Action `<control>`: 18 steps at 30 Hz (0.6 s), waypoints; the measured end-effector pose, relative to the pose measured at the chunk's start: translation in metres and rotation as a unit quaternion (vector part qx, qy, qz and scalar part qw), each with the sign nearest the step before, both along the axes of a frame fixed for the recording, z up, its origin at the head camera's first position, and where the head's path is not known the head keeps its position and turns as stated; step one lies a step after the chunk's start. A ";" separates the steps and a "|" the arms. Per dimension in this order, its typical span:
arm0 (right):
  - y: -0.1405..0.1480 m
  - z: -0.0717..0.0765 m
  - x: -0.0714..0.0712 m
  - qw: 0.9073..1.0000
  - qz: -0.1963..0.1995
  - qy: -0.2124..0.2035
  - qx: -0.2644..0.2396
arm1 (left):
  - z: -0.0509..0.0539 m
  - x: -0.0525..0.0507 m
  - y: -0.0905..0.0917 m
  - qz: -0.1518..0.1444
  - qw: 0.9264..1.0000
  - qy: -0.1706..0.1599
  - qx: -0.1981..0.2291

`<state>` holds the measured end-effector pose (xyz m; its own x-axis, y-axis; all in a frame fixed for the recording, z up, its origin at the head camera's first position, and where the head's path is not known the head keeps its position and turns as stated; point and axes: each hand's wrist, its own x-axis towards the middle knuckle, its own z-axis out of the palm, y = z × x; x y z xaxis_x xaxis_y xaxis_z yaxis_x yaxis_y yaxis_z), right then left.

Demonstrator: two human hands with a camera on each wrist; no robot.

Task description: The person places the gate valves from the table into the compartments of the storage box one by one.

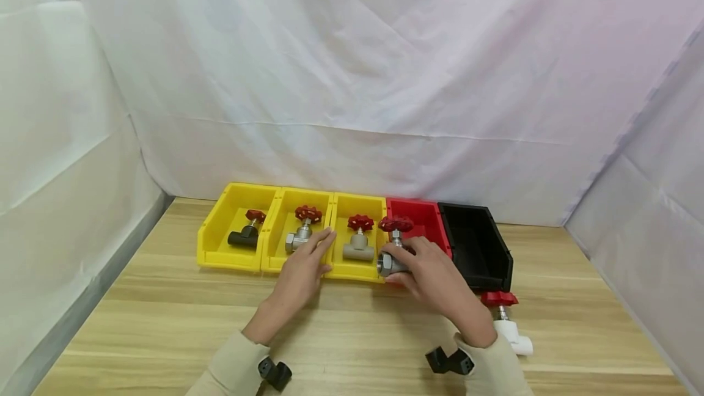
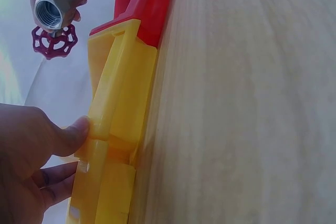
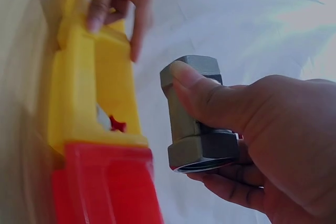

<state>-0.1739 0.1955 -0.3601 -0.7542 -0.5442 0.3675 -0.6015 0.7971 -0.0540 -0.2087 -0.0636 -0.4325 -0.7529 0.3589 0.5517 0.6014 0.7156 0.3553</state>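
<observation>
My right hand [image 1: 434, 274] grips a metal gate valve [image 1: 387, 264] by its steel body, above the front of the red bin [image 1: 420, 216]. The valve's red handwheel [image 2: 54, 42] hangs clear of the fingers in the left wrist view. My left hand [image 1: 301, 269] rests at the front rim of the yellow bins, its thumb touching the rim [image 2: 102, 124] and its fingers reaching behind it. Near those fingers, another metal valve [image 1: 299, 237] lies in the second yellow bin. A grey-beige valve [image 1: 359, 248] sits in the third yellow bin [image 1: 343, 200].
In the leftmost yellow bin [image 1: 211, 243] lies a black valve [image 1: 244, 236] with a red handle. A black bin [image 1: 473, 243] ends the row on the right. A white valve [image 1: 508, 332] with a red handle lies on the wooden table [image 1: 352, 341] beside my right forearm.
</observation>
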 end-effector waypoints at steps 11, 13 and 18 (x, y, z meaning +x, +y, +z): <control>0.013 0.005 -0.015 1.000 -0.013 0.000 -0.015 | 0.000 0.001 -0.001 -0.003 1.000 -0.003 -0.003; 0.015 0.005 -0.017 1.000 -0.019 -0.004 -0.015 | 0.001 0.001 -0.001 -0.003 1.000 -0.003 -0.003; 0.024 0.002 -0.021 0.999 -0.028 0.000 -0.018 | 0.001 0.001 0.000 -0.003 1.000 -0.001 -0.008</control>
